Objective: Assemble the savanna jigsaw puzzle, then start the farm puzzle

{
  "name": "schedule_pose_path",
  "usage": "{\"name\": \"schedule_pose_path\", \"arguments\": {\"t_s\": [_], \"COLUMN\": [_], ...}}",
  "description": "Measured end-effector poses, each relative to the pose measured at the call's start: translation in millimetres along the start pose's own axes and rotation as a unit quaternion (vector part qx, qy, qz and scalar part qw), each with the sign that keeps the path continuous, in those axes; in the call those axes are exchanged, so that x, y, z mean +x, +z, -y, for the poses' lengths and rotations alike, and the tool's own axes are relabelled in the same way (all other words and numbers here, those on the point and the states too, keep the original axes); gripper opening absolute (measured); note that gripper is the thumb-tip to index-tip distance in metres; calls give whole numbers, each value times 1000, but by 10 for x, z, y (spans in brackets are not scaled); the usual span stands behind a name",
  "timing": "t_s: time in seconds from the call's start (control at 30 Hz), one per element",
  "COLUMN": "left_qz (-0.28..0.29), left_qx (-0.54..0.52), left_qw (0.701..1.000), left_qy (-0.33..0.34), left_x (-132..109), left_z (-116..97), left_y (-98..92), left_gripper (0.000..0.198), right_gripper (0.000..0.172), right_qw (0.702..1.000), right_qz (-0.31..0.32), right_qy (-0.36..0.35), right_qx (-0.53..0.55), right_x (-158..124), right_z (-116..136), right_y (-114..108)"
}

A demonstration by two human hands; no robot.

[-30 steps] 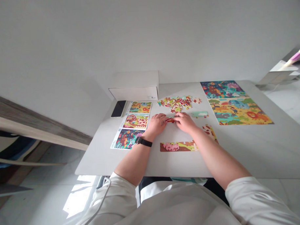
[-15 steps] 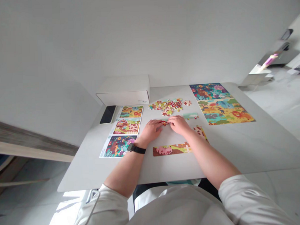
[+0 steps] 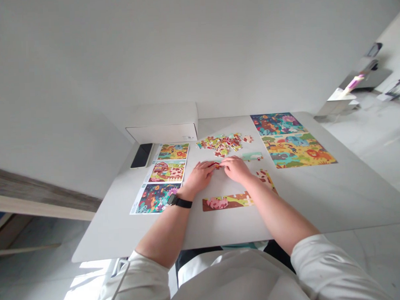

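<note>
My left hand [image 3: 200, 176] and my right hand [image 3: 236, 168] meet at the middle of the table, fingertips closed on a small red and yellow puzzle piece [image 3: 216, 165]. Fingers partly cover it, so I cannot tell whether it is one piece or joined ones. Just beyond my right hand lies a pale green strip of puzzle [image 3: 252, 156]. A joined bottom strip with a pink pig [image 3: 218, 203] is nearer to me, partly under my right forearm. Beside that forearm is a brown-spotted section [image 3: 263, 176]. Loose puzzle pieces [image 3: 224, 143] are heaped behind my hands.
On the left lies a reference sheet [image 3: 168, 171] with three pictures, beside a phone [image 3: 141, 155]. A white box [image 3: 163, 133] stands at the back against the wall. Two assembled puzzles, one dark [image 3: 278, 123] and one yellow [image 3: 298, 150], lie on the right.
The view has shifted slightly. Both hands stay around the red piece, with the fingertips a little closer together.
</note>
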State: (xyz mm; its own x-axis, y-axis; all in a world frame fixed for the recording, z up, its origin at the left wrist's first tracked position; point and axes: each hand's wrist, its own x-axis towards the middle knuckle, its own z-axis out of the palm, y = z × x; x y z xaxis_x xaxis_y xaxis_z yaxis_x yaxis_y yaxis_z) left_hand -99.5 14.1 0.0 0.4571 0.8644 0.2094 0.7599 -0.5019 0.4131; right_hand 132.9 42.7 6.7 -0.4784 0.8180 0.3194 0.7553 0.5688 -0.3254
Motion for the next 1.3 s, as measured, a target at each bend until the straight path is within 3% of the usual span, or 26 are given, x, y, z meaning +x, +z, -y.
{"name": "schedule_pose_path", "arguments": {"t_s": [0.4, 0.47, 0.63, 0.73, 0.8, 0.9, 1.0, 1.1, 1.2, 1.3], "left_qz": [-38, -84, -183, -190, -190, -194, -206, -206, -201, -193], "left_qx": [-36, -56, -127, -156, -165, -185, -200, -214, -223, -230], "left_qw": [999, 995, 962, 944, 938, 931, 925, 921, 920, 921], "left_qy": [-1, -25, -156, -220, -241, -249, -250, -253, -251, -250], "left_x": [28, 41, 70, 72, 69, 64, 61, 55, 50, 50], "left_z": [54, 50, 64, 65, 57, 43, 34, 26, 15, 12], "left_y": [-42, -74, -161, -182, -188, -197, -203, -205, -214, -225], "left_gripper": [44, 38, 29, 26, 41, 58, 58, 56, 55, 54], "right_gripper": [42, 42, 43, 36, 37, 54, 42, 28, 26, 27], "right_qw": [999, 999, 962, 932, 914, 899, 911, 945, 976, 989], "right_qz": [24, -20, -253, -319, -331, -310, -264, -173, -56, 41], "right_qy": [-33, -15, 79, 126, 150, 182, 196, 187, 162, 139], "right_qx": [5, 28, 70, 120, 180, 251, 251, 208, 135, 36], "right_x": [-14, -8, 17, 18, 22, 51, 112, 193, 283, 381], "right_z": [-16, 7, 24, -53, -160, -379, -593, -714, -714, -616], "right_y": [75, 4, -348, -500, -546, -575, -592, -588, -549, -476]}}
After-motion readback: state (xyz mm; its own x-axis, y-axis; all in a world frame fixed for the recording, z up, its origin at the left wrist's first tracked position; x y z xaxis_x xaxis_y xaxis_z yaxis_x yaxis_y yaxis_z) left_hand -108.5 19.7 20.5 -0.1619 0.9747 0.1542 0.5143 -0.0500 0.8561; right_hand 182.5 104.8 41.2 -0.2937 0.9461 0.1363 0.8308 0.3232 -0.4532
